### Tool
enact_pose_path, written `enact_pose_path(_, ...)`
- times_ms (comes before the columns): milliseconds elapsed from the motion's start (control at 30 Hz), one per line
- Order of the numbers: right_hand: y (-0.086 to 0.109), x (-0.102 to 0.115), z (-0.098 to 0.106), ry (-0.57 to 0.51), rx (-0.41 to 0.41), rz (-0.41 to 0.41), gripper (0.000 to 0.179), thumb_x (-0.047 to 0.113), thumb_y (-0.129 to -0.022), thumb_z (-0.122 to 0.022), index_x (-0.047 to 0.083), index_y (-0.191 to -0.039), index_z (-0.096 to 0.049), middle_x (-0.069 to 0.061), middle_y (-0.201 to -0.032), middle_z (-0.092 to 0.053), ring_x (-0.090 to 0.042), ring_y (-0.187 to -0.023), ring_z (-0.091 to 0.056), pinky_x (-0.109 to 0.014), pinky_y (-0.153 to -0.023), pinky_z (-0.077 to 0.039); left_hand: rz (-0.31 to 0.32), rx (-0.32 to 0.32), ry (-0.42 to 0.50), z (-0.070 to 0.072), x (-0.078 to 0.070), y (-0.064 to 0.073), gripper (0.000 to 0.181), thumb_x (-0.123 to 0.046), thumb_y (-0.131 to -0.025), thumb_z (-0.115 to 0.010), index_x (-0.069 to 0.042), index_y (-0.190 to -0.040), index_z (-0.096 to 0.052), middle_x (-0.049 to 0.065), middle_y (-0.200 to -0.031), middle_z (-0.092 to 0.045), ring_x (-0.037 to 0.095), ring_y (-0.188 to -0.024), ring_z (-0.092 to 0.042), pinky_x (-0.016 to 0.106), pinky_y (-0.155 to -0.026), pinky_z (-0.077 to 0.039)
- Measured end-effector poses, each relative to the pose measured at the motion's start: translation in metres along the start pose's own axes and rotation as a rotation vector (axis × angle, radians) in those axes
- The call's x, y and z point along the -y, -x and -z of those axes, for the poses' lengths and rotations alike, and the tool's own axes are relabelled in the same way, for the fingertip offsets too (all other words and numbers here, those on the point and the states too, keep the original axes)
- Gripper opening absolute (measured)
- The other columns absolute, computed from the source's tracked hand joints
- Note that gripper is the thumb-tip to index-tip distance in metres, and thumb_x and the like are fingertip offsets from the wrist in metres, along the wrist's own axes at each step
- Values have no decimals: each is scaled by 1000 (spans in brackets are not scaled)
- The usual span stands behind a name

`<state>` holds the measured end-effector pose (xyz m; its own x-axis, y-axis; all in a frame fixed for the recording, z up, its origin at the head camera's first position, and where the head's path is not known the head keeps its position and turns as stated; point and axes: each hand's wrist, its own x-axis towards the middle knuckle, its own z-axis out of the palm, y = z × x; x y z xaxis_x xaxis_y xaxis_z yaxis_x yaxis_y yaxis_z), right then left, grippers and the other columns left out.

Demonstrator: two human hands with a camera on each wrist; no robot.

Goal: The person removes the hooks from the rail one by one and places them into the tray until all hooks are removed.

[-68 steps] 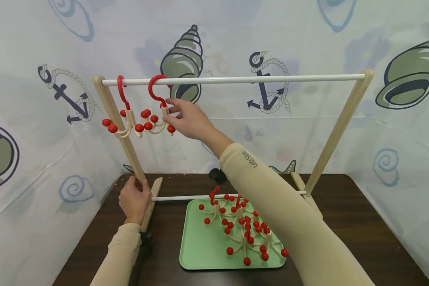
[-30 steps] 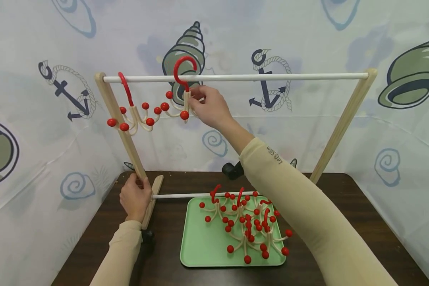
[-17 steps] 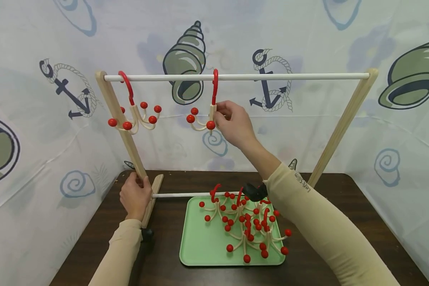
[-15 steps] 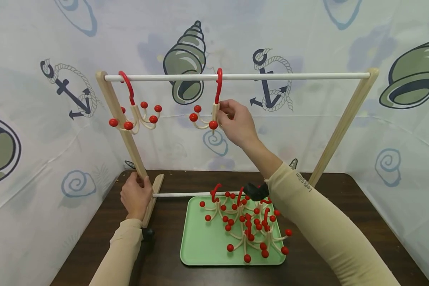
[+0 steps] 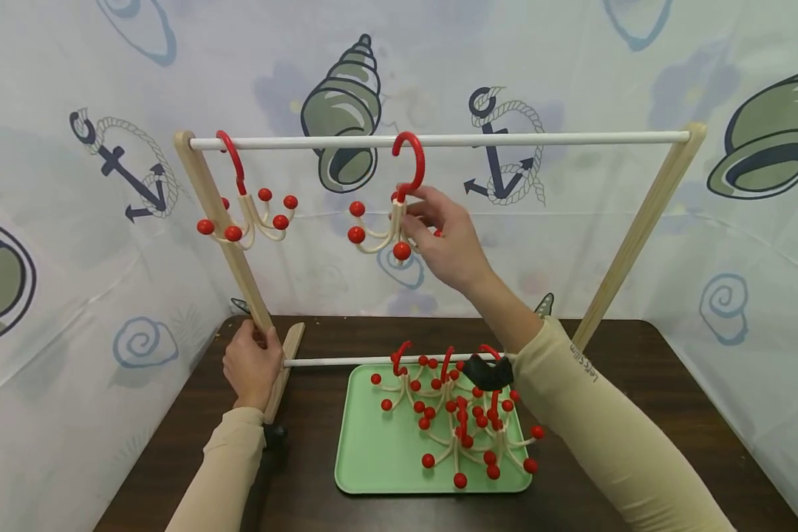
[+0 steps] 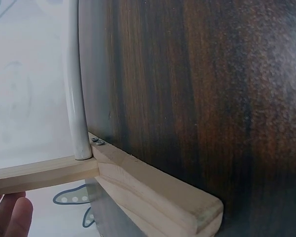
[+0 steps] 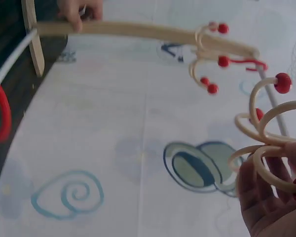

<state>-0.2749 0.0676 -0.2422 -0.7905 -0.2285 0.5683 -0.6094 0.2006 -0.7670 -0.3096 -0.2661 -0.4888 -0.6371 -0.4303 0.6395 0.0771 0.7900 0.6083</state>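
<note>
In the head view my right hand (image 5: 448, 236) pinches the cream stem of a multi-arm hook hanger (image 5: 397, 214), whose arms end in red balls. Its red hook (image 5: 417, 159) curves over the white top rod (image 5: 539, 139) near the middle. The right wrist view shows those cream arms (image 7: 266, 140) in front of my fingers. My left hand (image 5: 251, 366) grips the lower part of the wooden left post (image 5: 236, 258); in the left wrist view its fingertips (image 6: 19, 217) show beside that post. A second hanger (image 5: 249, 218) hangs from the rod's left end.
A green tray (image 5: 366, 458) on the dark table (image 5: 193, 473) holds several more hangers (image 5: 455, 443) clustered to its right side. Behind the tray runs a lower white rod (image 5: 339, 362). The right post (image 5: 638, 236) leans outward, with a patterned cloth behind the rack.
My right hand has carried the hanger rightward along the rod, from beside the left one to mid-rod. Lately its hook has turned from edge-on to side-on. My left hand stays put.
</note>
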Motion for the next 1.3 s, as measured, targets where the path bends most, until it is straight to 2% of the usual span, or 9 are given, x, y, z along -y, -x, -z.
enact_pose_path(133,33,-7,-22,-18,45,-23,33,4,-97,-57,7,-129,-61,-10,-109,-68,-24,-87,-63,-36,-74,-52,-2,4,0,1,-1,-1,19,-23,-89,-67,-5,-94,-64,13,-80,-68,37,-68,-64,57,-59,-44)
enact_pose_path(333,95,-27,-68,-19,63,-155,24,7,-95,-61,12,-117,-67,-1,-101,-69,-17,-90,-65,-34,-73,-52,-11,4,5,0,0,1,19,-22,-88,-67,-4,-93,-64,14,-79,-68,36,-67,-64,57,-58,-43)
enact_pose_path(433,124,-41,-88,21,80,-221,21,10,-94,-64,15,-114,-68,3,-102,-70,-15,-94,-67,-31,-73,-53,-16,6,4,-2,1,1,19,-22,-88,-67,-5,-93,-64,13,-79,-69,35,-67,-65,57,-57,-44)
enact_pose_path(633,165,-76,-118,130,117,-263,14,11,-91,-69,16,-104,-67,2,-100,-71,-18,-94,-70,-29,-73,-54,-25,0,8,-1,0,1,17,-20,-88,-67,-4,-92,-65,13,-79,-69,35,-67,-65,56,-57,-44)
enact_pose_path(733,176,-92,-129,186,118,-287,11,10,-89,-71,16,-97,-66,3,-95,-72,-15,-91,-71,-29,-71,-54,-25,-2,9,0,-1,1,16,-20,-88,-67,-4,-91,-64,13,-78,-69,35,-66,-65,56,-57,-44)
enact_pose_path(900,185,-111,-141,313,96,-275,18,7,-86,-71,19,-100,-69,5,-98,-73,-9,-89,-70,-32,-72,-53,-25,-13,7,2,-3,0,17,-20,-87,-68,-4,-91,-64,13,-77,-69,35,-65,-65,56,-57,-44)
enact_pose_path(1033,188,-121,-146,415,48,-243,23,9,-84,-71,21,-103,-71,5,-96,-74,-7,-82,-70,-30,-62,-49,-23,-11,7,2,-3,0,17,-20,-88,-68,-3,-91,-64,14,-77,-68,36,-66,-65,56,-57,-44)
enact_pose_path(1200,187,-130,-149,487,12,-252,20,15,-85,-73,23,-103,-71,6,-94,-74,-4,-56,-53,-24,-50,-37,-15,-6,3,2,-3,-1,18,-21,-88,-67,-3,-91,-64,14,-78,-68,36,-67,-65,56,-57,-44)
enact_pose_path(1300,186,-134,-151,489,9,-272,17,16,-85,-73,23,-101,-71,6,-95,-74,-4,-55,-50,-24,-49,-36,-15,-9,2,3,-3,-1,17,-20,-88,-67,-4,-91,-64,14,-77,-68,36,-67,-65,56,-57,-44)
